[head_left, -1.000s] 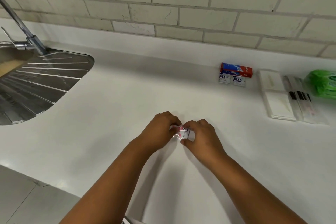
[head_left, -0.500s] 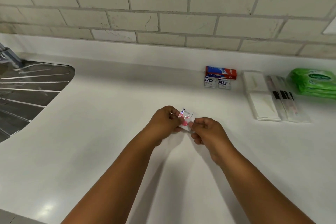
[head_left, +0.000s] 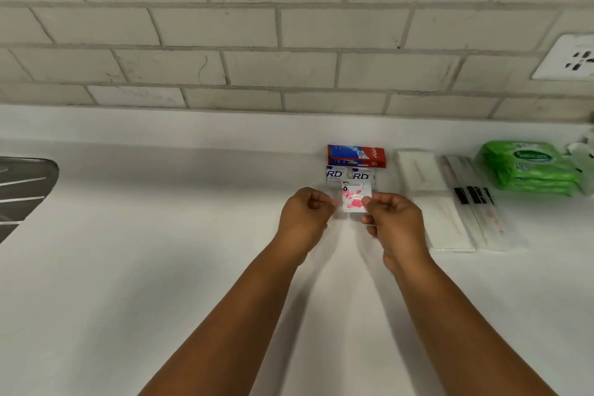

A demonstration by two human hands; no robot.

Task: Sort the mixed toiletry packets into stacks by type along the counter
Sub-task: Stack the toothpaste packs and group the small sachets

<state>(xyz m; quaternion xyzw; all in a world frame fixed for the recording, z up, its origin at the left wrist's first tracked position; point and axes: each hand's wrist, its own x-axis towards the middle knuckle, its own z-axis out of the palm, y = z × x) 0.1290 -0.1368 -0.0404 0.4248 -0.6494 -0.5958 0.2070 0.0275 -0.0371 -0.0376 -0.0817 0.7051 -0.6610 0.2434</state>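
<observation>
Right hand [head_left: 390, 219] grip: thumb and fingertips pinch the right edge of a small clear packet with pink print [head_left: 355, 199], held above the counter [head_left: 160, 251]. Left hand [head_left: 305, 215] curled loosely just beside the packet's left edge; contact unclear. Both forearms reach forward, roughly parallel. Counter is smooth glossy white, grey brick-tile wall behind, socket [head_left: 569, 58] upper right, ribbed steel drainer [head_left: 22, 190] far left. Just behind the packet: two white sachets [head_left: 334, 174], then a red toothpaste box [head_left: 356, 156]. Rightward in a row: flat white packs [head_left: 424, 177], clear toothbrush sleeves [head_left: 472, 199], stacked green wipes [head_left: 527, 167].
</observation>
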